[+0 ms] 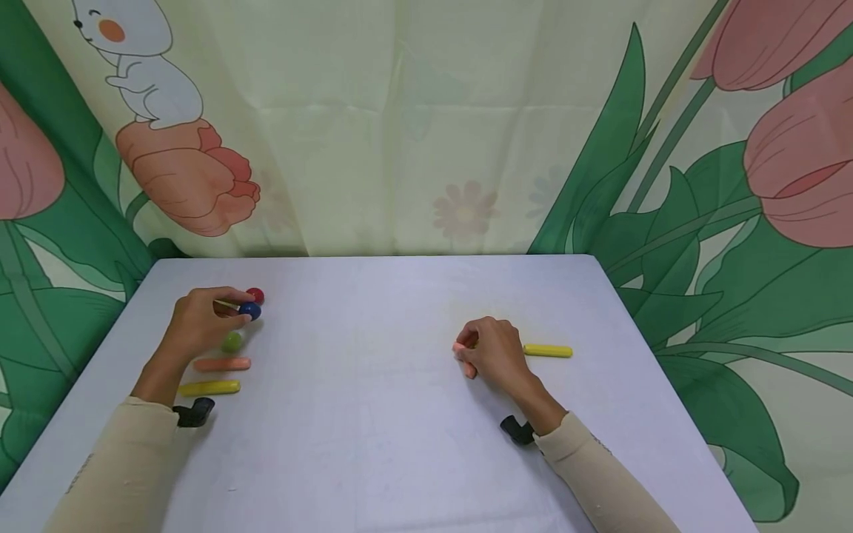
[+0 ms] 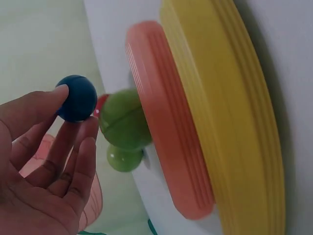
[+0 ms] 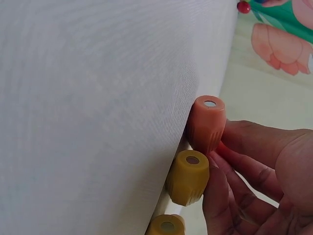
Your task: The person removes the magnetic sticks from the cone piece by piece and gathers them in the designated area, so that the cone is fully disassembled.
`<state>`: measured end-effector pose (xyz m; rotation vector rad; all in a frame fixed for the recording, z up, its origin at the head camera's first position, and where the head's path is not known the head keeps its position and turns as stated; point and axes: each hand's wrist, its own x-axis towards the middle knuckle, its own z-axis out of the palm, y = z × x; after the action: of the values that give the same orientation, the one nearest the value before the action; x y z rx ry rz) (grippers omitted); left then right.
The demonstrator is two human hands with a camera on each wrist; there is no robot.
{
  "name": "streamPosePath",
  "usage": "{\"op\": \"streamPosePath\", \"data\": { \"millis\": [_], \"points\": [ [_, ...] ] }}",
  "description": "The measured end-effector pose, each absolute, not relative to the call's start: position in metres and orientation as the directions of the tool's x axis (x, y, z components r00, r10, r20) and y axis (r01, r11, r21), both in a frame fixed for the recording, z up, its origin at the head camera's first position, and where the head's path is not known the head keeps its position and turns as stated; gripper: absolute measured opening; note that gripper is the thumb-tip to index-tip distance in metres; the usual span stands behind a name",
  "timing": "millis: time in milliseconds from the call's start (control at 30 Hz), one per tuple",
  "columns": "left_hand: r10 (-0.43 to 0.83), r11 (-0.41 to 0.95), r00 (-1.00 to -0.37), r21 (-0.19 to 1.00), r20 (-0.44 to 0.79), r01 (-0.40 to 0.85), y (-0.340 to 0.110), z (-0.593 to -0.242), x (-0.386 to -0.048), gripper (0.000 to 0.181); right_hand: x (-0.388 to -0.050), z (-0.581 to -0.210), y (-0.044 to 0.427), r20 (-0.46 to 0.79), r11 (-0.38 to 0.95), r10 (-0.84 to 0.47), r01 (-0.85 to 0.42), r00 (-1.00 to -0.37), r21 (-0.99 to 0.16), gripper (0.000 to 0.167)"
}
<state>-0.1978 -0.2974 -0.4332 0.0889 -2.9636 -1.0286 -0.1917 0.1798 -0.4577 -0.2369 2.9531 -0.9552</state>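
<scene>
In the head view my left hand [image 1: 200,318] is at the table's left side, pinching a blue ball [image 2: 77,98] between thumb and fingertips. A red ball [image 1: 255,295] lies just beyond it. Green balls [image 2: 126,120] show behind the blue one in the left wrist view. Nearer me, an orange rod [image 1: 222,364] and a yellow rod [image 1: 209,388] lie roughly parallel. Right of centre, my right hand [image 1: 496,354] pinches another orange rod [image 3: 207,125], whose end shows a round metallic disc. Below that end is a yellow rod [image 3: 189,176], close to my fingers.
One more yellow rod end [image 3: 167,226] shows at the bottom of the right wrist view. A yellow rod [image 1: 548,350] lies right of my right hand. The white tabletop [image 1: 360,414] reaches back to a printed curtain [image 1: 373,148]. Black wrist mounts [image 1: 195,412] hang by both cuffs.
</scene>
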Motion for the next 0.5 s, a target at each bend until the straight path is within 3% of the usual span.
{"op": "streamPosePath", "data": {
  "millis": [500],
  "points": [
    [-0.088,0.812,-0.994,0.573,-0.070,-0.112,-0.315,-0.444,-0.195,0.040,-0.191,-0.457,0.179,0.003,0.788,-0.146,-0.119,-0.989,-0.604,0.011]
  ]
}}
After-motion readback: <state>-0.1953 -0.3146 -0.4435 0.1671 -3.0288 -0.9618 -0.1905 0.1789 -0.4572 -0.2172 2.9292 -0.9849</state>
